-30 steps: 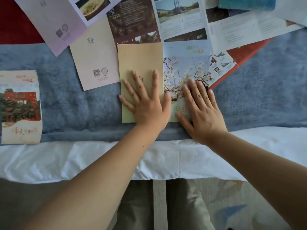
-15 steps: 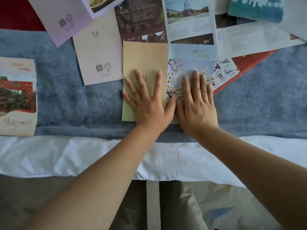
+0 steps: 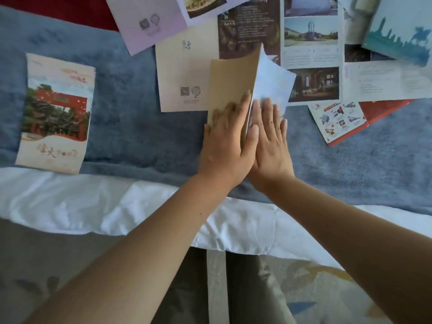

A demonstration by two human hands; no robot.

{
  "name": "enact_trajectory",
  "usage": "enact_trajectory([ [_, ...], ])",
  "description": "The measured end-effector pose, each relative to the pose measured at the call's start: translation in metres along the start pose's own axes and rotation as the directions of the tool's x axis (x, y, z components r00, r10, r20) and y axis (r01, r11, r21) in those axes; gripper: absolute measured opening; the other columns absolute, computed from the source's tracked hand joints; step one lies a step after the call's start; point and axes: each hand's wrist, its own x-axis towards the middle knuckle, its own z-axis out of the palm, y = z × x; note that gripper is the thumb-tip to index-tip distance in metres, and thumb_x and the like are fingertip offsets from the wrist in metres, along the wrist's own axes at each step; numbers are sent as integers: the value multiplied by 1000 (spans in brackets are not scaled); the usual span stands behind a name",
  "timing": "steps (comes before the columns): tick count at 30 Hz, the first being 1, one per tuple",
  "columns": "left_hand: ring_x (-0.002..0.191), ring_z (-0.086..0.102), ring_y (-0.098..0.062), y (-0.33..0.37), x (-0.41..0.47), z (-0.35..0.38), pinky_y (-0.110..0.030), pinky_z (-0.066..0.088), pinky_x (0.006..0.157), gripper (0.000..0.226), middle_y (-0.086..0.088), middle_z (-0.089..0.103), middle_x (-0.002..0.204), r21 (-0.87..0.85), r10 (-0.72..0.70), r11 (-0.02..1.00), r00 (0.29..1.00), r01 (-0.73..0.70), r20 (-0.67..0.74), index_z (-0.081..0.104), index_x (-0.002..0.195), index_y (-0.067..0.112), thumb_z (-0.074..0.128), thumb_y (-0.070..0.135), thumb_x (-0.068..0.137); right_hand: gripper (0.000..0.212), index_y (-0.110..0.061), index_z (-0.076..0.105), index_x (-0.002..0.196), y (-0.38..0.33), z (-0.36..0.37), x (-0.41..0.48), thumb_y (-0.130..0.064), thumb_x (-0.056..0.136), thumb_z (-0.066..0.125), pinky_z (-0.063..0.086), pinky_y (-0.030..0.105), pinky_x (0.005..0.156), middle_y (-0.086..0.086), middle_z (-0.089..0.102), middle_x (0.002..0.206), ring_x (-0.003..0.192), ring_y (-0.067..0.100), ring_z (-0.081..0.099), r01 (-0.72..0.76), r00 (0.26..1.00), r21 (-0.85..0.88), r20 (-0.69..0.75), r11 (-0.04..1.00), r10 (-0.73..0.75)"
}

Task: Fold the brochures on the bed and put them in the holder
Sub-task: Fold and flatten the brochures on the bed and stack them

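A brochure with a tan panel (image 3: 231, 83) and a pale blue panel (image 3: 271, 83) stands half folded on the blue blanket, its two panels raised toward each other. My left hand (image 3: 228, 141) lies flat against the tan panel. My right hand (image 3: 271, 141) lies flat against the blue panel, touching the left hand at the thumb side. A folded brochure with a red gate picture (image 3: 56, 113) rests at the left. Several unfolded brochures (image 3: 311, 54) are spread across the back. No holder is in view.
The blue blanket (image 3: 131, 127) covers the bed, with a white sheet (image 3: 70, 204) along the near edge. A small red-edged leaflet (image 3: 339, 120) lies at the right. A cream sheet (image 3: 184, 73) lies just left of the tan panel. My legs and a patterned floor show below.
The brochure lay flat under both hands before. Now its two panels are lifted and closing together, and my hands have come side by side with palms turned inward.
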Motion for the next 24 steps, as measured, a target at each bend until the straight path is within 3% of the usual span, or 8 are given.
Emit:
enact_trajectory([
  [5,137,48,-26,-18,-14,-47,-50,40,111,59,-8,51,148,243,164,964,960,-106,-229,24,161,16,40,28,106,61,-22,-3,162,-40,0,8,-40,106,9,-9,42,126,3,-12,170,154,17,-18,112,993,46,24,993,-113],
  [8,131,53,-25,-32,-22,-68,-49,37,113,57,-9,55,142,349,196,932,944,-96,-264,25,161,17,37,28,107,60,-21,-4,163,-64,5,13,-38,107,11,-6,44,126,3,-12,170,154,17,-18,188,981,11,43,982,-188],
  [10,139,47,-27,-42,-27,-80,-50,34,116,57,-13,48,151,384,194,920,940,-75,-280,24,162,19,36,28,107,59,-22,-5,162,-77,11,16,-35,109,16,-5,45,126,3,-11,170,155,18,-17,237,971,-4,42,972,-236],
  [12,149,35,-29,-52,-30,-90,-51,34,117,60,-16,28,165,391,169,919,942,-45,-290,19,163,21,37,28,107,59,-28,-9,161,-90,20,19,-35,110,20,-5,45,126,1,-13,170,154,16,-18,252,966,14,50,968,-252],
  [15,151,31,-29,-68,-30,-102,-51,35,117,64,-15,12,170,360,105,933,953,5,-285,11,164,25,31,30,104,64,-31,-11,161,-103,38,23,-36,110,27,-3,47,127,-1,-19,169,153,16,-22,216,970,-2,117,976,-214],
  [18,151,30,-32,-81,-31,-103,-50,32,119,68,-13,11,171,361,61,932,974,23,-218,9,164,27,24,30,98,71,-26,-15,161,-110,55,26,-42,107,30,-4,47,126,-2,-26,167,152,18,-26,186,967,-72,190,980,-170],
  [24,154,21,-33,-117,-29,-89,-51,32,119,67,-9,15,171,345,-14,937,994,50,-106,16,163,31,30,26,98,83,-24,-21,158,-116,74,33,-44,105,39,-2,44,127,1,-28,166,151,18,-29,139,970,-169,222,976,-100],
])
